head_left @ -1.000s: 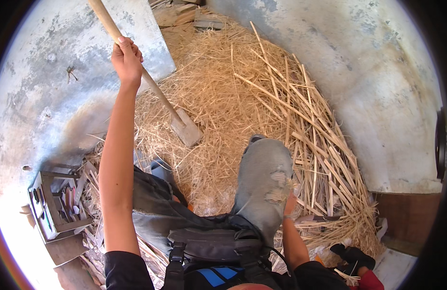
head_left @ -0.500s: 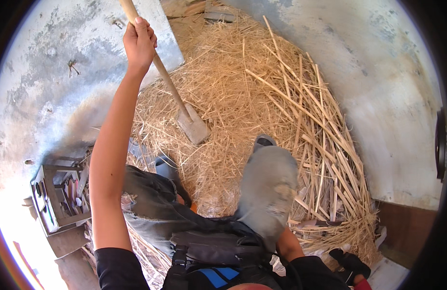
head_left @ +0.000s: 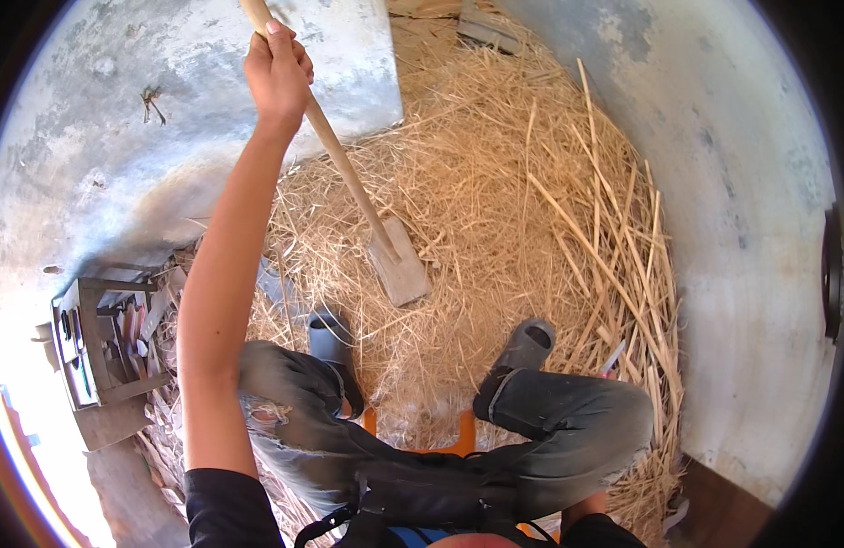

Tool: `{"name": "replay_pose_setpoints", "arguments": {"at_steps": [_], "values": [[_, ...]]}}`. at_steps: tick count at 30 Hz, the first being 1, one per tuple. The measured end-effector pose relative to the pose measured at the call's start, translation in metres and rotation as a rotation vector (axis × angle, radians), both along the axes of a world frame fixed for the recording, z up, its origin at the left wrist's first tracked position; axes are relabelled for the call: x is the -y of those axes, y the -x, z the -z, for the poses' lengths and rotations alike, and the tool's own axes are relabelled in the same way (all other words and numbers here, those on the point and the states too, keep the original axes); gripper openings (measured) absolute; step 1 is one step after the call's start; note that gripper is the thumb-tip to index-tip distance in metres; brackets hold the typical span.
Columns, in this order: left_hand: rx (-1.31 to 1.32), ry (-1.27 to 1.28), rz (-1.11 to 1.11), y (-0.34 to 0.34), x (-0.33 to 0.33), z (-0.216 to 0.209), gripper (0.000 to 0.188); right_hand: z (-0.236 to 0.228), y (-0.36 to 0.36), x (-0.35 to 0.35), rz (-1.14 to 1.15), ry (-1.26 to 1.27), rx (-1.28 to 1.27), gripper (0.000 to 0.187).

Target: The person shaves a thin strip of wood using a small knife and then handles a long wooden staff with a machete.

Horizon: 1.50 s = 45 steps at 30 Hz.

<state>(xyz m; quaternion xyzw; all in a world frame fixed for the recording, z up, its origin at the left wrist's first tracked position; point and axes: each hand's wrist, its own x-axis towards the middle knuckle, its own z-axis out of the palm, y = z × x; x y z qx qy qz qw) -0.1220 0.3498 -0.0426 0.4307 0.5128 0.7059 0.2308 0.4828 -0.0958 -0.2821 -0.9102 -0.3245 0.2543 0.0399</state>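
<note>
Up at the far left, my left hand (head_left: 280,73) is closed round the wooden handle (head_left: 335,155) of a shovel-like tool, fingers wrapped near its top. Its flat, rectangular, grey-brown blade (head_left: 401,269) rests on a heap of dry straw (head_left: 468,183) ahead of my feet. The handle slants down to the right. Of my right arm only a bit of forearm and the black sleeve (head_left: 600,534) show at the lower edge, beside my right thigh. My right hand is hidden behind the leg.
Pale, stained walls stand at left and right. Long dry stalks (head_left: 614,247) lie along the right wall. A small wooden rack (head_left: 89,356) with assorted items stands at the left. Dark slippers (head_left: 522,352) are on my feet, with an orange seat frame (head_left: 458,438) between my legs.
My right knee has swung outward to the right, uncovering the slipper. The view has shifted, and a dark glove and red sleeve at lower right are gone from sight. My left hand keeps its hold.
</note>
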Motion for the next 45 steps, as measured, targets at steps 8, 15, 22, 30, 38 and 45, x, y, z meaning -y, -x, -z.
{"name": "replay_pose_setpoints", "arguments": {"at_steps": [8, 15, 22, 30, 38, 45], "values": [[0.072, -0.005, -0.052, 0.02, 0.003, 0.007, 0.037, -0.076, -0.024, -0.178, -0.131, -0.239, 0.106, 0.046], [0.126, -0.065, -0.188, 0.055, 0.019, 0.023, 0.039, -0.111, 0.001, -0.301, -0.241, -0.402, 0.125, 0.042], [0.137, -0.079, -0.307, 0.058, 0.009, 0.02, 0.038, -0.03, 0.007, -0.235, -0.223, -0.202, 0.068, 0.039], [0.149, -0.134, -0.253, 0.057, 0.017, 0.023, 0.034, 0.004, 0.003, -0.169, -0.122, -0.07, 0.037, 0.035], [0.169, -0.107, -0.279, 0.054, 0.021, 0.02, 0.035, 0.007, -0.003, -0.157, -0.091, -0.045, 0.02, 0.031], [0.151, -0.113, -0.29, 0.056, 0.033, 0.017, 0.036, 0.008, -0.006, -0.14, -0.085, -0.075, -0.005, 0.028]]}}
